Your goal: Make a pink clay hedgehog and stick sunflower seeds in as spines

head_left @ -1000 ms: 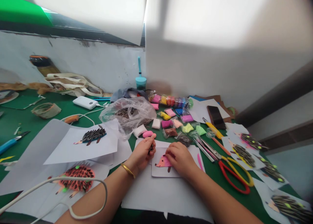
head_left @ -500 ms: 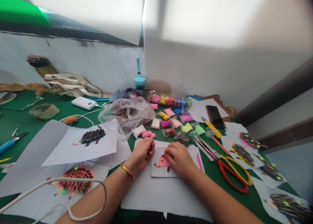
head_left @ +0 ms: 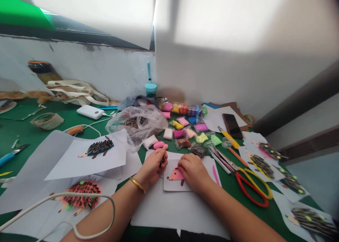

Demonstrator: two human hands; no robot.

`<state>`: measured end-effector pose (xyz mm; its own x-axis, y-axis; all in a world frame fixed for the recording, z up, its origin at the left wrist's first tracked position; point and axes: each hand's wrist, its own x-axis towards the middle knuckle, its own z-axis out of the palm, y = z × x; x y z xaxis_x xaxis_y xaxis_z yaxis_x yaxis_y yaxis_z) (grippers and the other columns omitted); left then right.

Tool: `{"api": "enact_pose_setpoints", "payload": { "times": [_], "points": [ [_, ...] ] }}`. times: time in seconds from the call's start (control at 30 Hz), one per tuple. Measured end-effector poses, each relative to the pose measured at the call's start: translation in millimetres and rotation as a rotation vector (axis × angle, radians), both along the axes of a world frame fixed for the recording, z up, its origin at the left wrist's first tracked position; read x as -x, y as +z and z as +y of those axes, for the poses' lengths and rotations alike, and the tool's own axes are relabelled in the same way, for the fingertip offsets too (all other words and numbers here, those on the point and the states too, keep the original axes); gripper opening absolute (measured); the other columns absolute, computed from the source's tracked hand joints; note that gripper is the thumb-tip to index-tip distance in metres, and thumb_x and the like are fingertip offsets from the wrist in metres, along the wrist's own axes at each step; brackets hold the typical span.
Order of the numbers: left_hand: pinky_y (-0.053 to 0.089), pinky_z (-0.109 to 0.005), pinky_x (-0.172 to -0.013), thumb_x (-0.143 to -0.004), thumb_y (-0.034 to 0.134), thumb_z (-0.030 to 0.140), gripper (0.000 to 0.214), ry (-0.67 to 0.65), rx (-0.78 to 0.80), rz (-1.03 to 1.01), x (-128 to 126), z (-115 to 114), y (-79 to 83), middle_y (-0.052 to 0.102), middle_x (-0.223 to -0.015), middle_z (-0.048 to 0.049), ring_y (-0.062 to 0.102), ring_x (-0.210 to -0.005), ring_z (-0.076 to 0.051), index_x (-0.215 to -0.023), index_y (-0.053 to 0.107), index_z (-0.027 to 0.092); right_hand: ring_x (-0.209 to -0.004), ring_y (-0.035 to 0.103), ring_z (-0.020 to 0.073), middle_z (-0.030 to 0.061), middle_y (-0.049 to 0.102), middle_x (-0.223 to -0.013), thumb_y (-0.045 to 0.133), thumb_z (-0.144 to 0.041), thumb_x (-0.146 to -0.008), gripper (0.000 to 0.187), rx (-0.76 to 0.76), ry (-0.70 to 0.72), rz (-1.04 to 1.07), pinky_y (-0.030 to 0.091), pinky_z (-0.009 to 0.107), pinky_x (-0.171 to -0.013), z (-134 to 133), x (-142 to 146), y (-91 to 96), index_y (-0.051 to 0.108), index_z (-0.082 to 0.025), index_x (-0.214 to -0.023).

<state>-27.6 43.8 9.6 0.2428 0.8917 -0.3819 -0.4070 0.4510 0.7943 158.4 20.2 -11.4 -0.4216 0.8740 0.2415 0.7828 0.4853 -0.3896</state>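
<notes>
My left hand [head_left: 154, 165] is curled closed around a few dark sunflower seeds [head_left: 162, 160], just left of a small white card [head_left: 172, 186]. On that card is a pink clay hedgehog [head_left: 175, 174] with a pointed snout, a dark eye and a brown foot. My right hand [head_left: 192, 169] rests over the hedgehog's body, fingers bent and pressed together at its back. Whatever lies between those fingertips is hidden, as is most of the body. A pink clay lump [head_left: 159, 145] lies just beyond my left fingertips.
A plastic bag of sunflower seeds [head_left: 136, 122] stands behind, beside several clay packets [head_left: 202, 138]. Scissors [head_left: 251, 185] and a yellow cutter [head_left: 229, 137] lie right. Finished hedgehog pictures [head_left: 262, 166] flank both sides. A white cable [head_left: 79, 193] loops over my left forearm.
Both hands stay nearly in place, with only a slight shift of the right fingers over the hedgehog. The whole view has drifted a little.
</notes>
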Motion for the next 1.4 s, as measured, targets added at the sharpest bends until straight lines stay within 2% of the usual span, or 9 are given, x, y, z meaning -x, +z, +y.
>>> {"api": "enact_pose_setpoints", "payload": {
  "times": [0.43,0.83,1.4],
  "points": [
    [0.01,-0.015,-0.036,-0.067,0.078,0.06,0.053,-0.004,0.003,0.007,-0.1,0.7,-2.9,0.041,-0.056,0.0076,0.029,-0.041,-0.002,-0.072,0.045,0.018,-0.089,0.053,0.0186,0.0023,0.067,-0.089,0.063,-0.013,-0.09,0.011,-0.111,0.007,-0.06,0.032,0.033,-0.08,-0.6,1.8,-2.9,0.066,-0.02,-0.081],
    [0.011,-0.015,-0.037,-0.067,0.079,0.059,0.053,0.003,0.009,0.004,-1.1,-0.3,0.0,0.042,-0.058,0.0078,0.03,-0.041,-0.001,-0.072,0.045,0.018,-0.088,0.049,0.0193,0.0028,0.065,-0.09,0.067,-0.017,-0.088,0.007,-0.224,0.065,-0.183,0.031,0.035,-0.08,-0.6,1.5,-5.2,0.063,-0.019,-0.082],
    [0.011,-0.015,-0.037,-0.07,0.077,0.059,0.051,0.01,-0.004,0.015,-2.1,-2.0,2.1,0.04,-0.056,0.0077,0.03,-0.041,-0.002,-0.071,0.045,0.018,-0.086,0.049,0.0198,0.0035,0.065,-0.089,0.066,-0.019,-0.089,0.009,-0.234,0.083,-0.238,0.03,0.035,-0.08,-1.6,2.7,-0.7,0.062,-0.02,-0.081]
  ]
}}
